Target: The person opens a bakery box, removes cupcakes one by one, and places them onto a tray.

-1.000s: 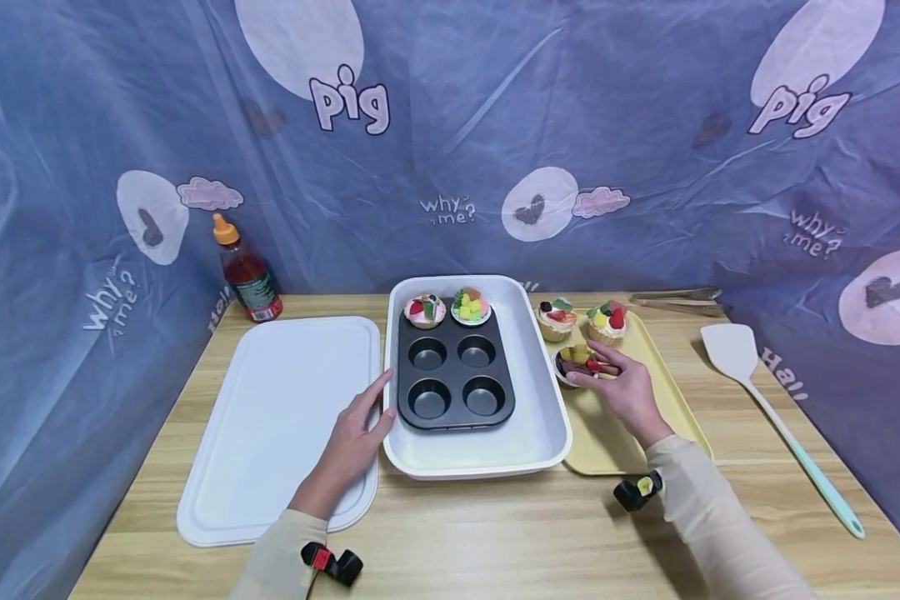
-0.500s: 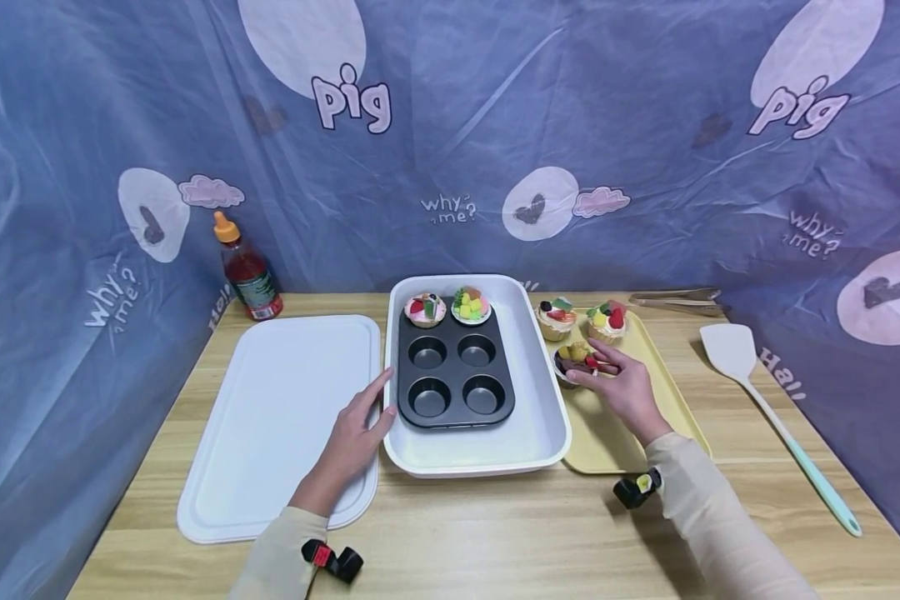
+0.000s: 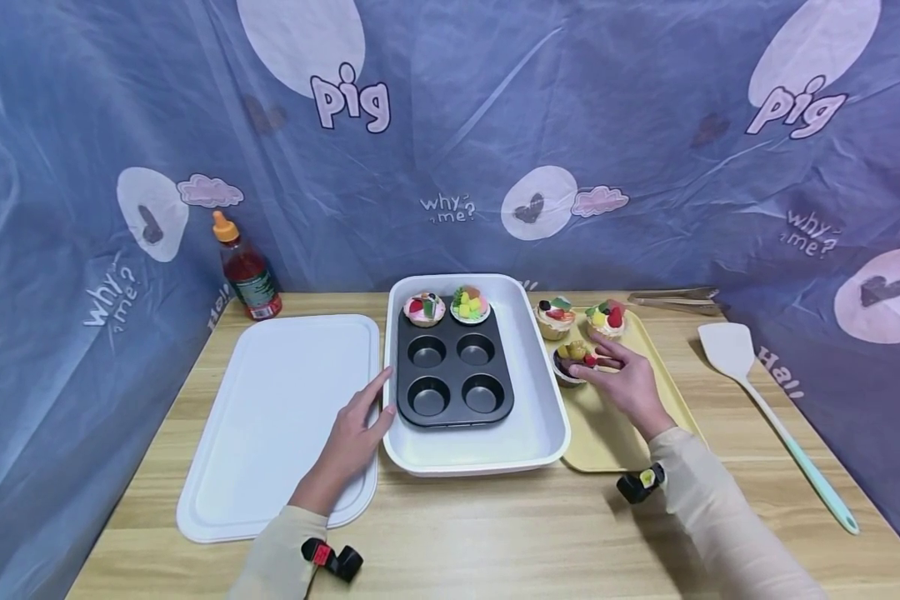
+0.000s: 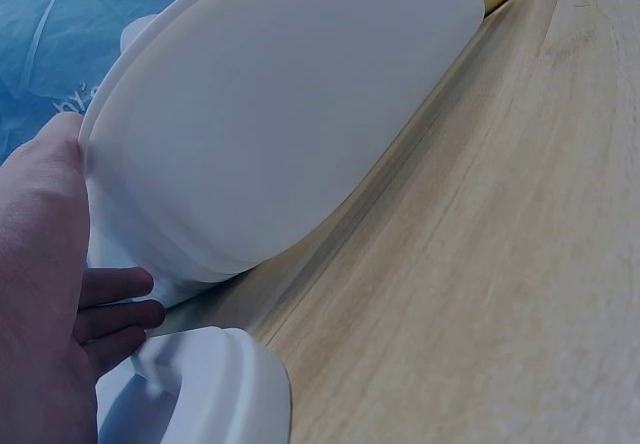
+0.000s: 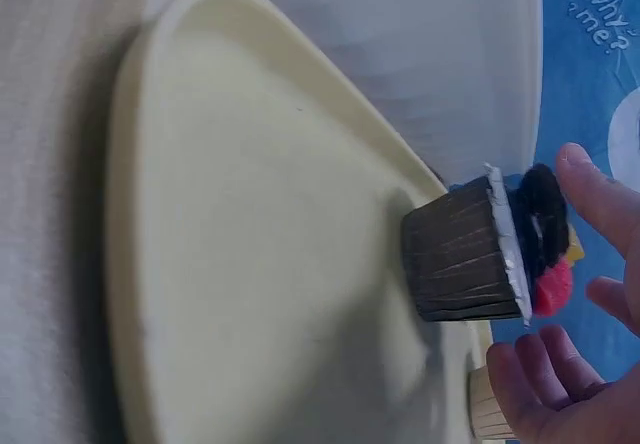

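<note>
My left hand (image 3: 351, 437) has its straight fingers at the left rim of a white basin (image 3: 536, 425). In the left wrist view, the thumb touches that rim. A dark six-cup muffin pan (image 3: 452, 373) lies in the basin, with a pink fruit cupcake (image 3: 424, 309) and a green-and-yellow-topped cupcake (image 3: 470, 306) in its far cups. On the yellow tray (image 3: 600, 446) stands a chocolate cupcake (image 5: 460, 254) in a dark fluted cup. My right hand (image 3: 632, 390) is right beside it, thumb and fingers spread loosely about its topping. Two cream cupcakes, one left (image 3: 554, 320), one right (image 3: 606, 320), stand behind.
A white cutting board (image 3: 277, 417) lies left, with a red sauce bottle (image 3: 249, 279) behind it. Tongs (image 3: 675, 298) lie at the back right. A white spatula (image 3: 731, 350) with a mint handle lies along the right side. Blue printed cloth (image 3: 450, 133) walls the table.
The chocolate cupcake has shifted slightly left and stands more level. My right hand has drawn back a little to the right and its fingers have loosened. The left hand stays put.
</note>
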A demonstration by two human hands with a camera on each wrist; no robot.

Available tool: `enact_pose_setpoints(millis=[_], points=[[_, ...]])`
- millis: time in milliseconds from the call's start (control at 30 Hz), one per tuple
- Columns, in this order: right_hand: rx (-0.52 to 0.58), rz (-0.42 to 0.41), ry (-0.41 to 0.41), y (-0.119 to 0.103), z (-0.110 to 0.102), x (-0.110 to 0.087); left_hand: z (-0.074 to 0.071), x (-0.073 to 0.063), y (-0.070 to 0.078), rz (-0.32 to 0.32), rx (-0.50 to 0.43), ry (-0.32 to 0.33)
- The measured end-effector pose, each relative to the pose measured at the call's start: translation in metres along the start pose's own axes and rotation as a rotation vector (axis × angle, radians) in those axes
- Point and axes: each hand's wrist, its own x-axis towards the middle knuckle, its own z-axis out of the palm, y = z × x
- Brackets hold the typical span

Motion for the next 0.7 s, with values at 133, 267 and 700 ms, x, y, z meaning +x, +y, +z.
enact_pose_setpoints(millis=[133,267,700], points=[[-0.008,-0.020,0.019,-0.005,-0.004,0.003,0.000,0.000,-0.001,0.032,0.005,0.019],[-0.015,-0.043,0.039,-0.013,-0.008,0.009,0.001,0.001,-0.002,0.047,0.006,0.030],[-0.039,-0.090,0.066,-0.055,-0.009,0.032,0.002,0.000,-0.002,0.045,0.010,0.036]])
